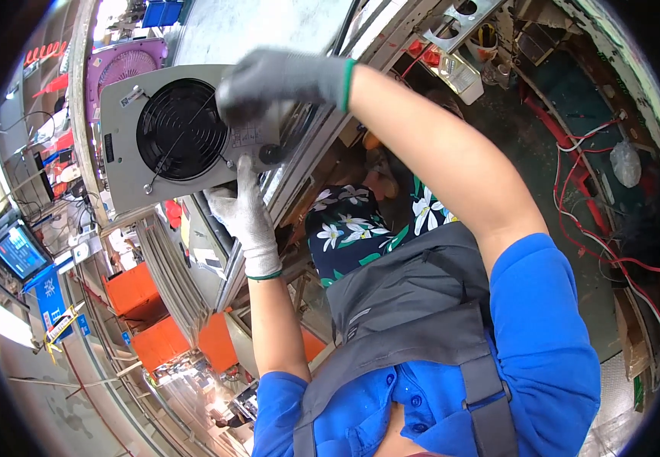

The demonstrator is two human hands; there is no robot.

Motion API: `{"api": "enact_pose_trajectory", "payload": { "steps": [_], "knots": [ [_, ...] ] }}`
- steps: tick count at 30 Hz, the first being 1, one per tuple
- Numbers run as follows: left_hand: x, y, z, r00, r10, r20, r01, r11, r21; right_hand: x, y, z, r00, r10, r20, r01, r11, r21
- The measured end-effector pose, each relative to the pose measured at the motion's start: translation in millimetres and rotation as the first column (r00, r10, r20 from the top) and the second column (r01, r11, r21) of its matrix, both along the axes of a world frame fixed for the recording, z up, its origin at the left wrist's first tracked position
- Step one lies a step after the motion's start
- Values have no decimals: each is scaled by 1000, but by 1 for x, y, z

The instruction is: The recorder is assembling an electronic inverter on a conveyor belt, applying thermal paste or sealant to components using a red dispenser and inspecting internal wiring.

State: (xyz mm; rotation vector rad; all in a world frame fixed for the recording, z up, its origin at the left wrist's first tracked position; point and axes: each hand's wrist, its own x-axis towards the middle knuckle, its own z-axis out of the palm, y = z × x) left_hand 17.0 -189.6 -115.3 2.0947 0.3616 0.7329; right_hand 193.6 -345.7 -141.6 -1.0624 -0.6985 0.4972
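Observation:
A light grey metal panel (128, 186) with a round black fan grille (181, 129) is tilted in front of me at the upper left. Screws or nuts sit around the grille's edge, and a black round part shows at the panel's lower right corner. My left hand (242, 209), in a whitish knit glove, grips the near edge with the thumb up on its face. Across the panel's right side reaches my right hand (273, 84), in a grey glove with a green cuff. Motion smears its fingers, so what they hold, if anything, is hidden.
A pink fan (124, 67) stands beyond the panel, beside a pale work surface (257, 30). Orange bins (132, 289) and a lit screen (19, 250) lie to the left. On the right, red and white cables (574, 206) run near a wooden frame.

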Motion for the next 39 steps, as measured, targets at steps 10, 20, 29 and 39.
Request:
{"api": "enact_pose_trajectory", "payload": {
  "steps": [10, 20, 29, 39],
  "knots": [
    [-9, 10, 18, 970, -235, -63, 228, 967, -111, -2, 19, -8, 889, -285, 358, 426, 802, -419],
    [-40, 30, -13, 951, -141, -277, 277, 787, 552, -129, -51, 6, 394, 48, 918, 503, 824, -259],
    [-86, 224, 20, 974, 222, -35, -209, 953, 219, -92, -64, 80, 676, -678, 288, 724, 684, -89],
    [79, 267, 92, 929, 331, 165, -336, 942, 0, -83, 119, 151, 714, -679, 170, 690, 724, -8]
  ]
}}
